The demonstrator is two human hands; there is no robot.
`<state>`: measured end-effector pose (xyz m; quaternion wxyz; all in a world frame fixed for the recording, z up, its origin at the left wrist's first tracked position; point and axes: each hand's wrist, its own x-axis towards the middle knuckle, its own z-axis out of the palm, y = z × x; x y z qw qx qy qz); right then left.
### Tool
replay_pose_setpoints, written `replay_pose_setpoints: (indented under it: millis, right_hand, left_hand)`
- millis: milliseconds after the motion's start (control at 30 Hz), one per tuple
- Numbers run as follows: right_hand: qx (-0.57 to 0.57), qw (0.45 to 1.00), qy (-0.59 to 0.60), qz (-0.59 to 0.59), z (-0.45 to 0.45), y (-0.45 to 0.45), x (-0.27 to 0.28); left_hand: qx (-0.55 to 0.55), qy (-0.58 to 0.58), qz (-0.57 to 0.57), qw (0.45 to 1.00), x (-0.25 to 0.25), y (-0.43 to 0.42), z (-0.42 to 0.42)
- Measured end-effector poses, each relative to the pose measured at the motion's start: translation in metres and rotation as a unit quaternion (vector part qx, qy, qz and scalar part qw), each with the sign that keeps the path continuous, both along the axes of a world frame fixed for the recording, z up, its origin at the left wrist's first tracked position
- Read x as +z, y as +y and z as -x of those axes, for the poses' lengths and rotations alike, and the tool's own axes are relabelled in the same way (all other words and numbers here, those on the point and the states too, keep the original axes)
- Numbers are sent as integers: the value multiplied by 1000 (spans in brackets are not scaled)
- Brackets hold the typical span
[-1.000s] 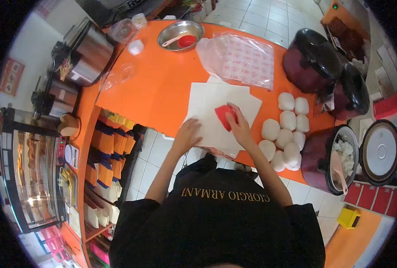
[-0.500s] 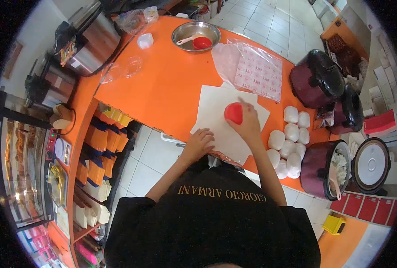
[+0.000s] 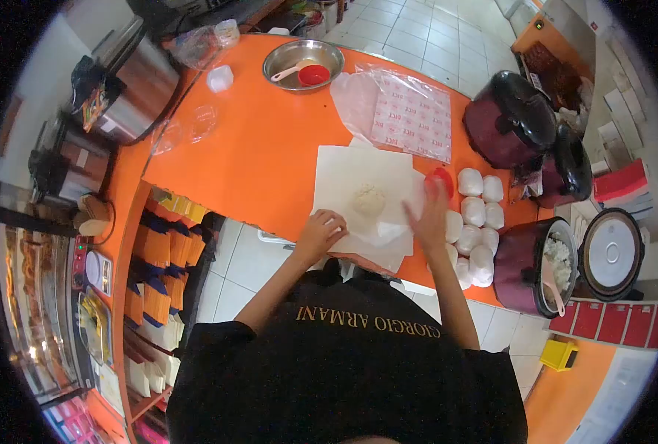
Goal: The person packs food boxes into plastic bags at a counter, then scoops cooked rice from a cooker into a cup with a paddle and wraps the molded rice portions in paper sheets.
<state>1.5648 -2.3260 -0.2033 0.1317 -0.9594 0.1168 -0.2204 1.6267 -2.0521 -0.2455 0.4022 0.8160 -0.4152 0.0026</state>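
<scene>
A rounded mound of white rice [image 3: 369, 200] sits on a white paper sheet [image 3: 343, 169], which lies over other sheets at the table's near edge. My left hand [image 3: 321, 235] is at the sheet's lower left edge, its fingers curled in on the paper there. To the right of the rice, my right hand [image 3: 432, 220] has its thumb spread away from the fingers. Its fingertips overlap a small red bowl [image 3: 441, 177] just beyond the paper's right side; the hand partly hides the bowl.
Several white wrapped bundles [image 3: 473, 213] stand right of the paper. Beside them is an open rice cooker [image 3: 521, 270] with a paddle in it. Behind lie a pack of printed wrappers [image 3: 414, 118] and a steel bowl [image 3: 273, 63] holding a red cup and spoon.
My right hand has carried the red bowl off the paper to the right, uncovering the rice mound. My left hand's fingers have curled in at the paper's edge. The view has shifted slightly.
</scene>
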Motion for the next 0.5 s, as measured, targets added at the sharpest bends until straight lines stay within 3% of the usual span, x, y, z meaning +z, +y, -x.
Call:
replay_pose_setpoints:
  millis: [33,67,133,200,267,367,500]
  right_hand:
    - [107,992,44,-43,10,15,14]
    - [101,993,43,-45,20,24,17]
    - [242,966,88,-21,36,35,19]
    - [219,972,85,6,45,31,-1]
    - [196,977,83,33,53,21,-23]
    - [196,978,63,26,67,11,-42]
    - [201,969,60,-129,89,19,-26]
  left_hand:
    - [23,15,13,1000,10,-4,-4]
    - [46,30,26,998,21,-6,-8]
    - [35,7,15,999,42,-8,-12]
    - [28,-14,5,999,46,-6,-12]
    - [-25,-111,-54,992,42,5,-11]
    - [-43,-25,-113,992,12,28,-11]
    - [-48,2,-77,996,11,48,-2]
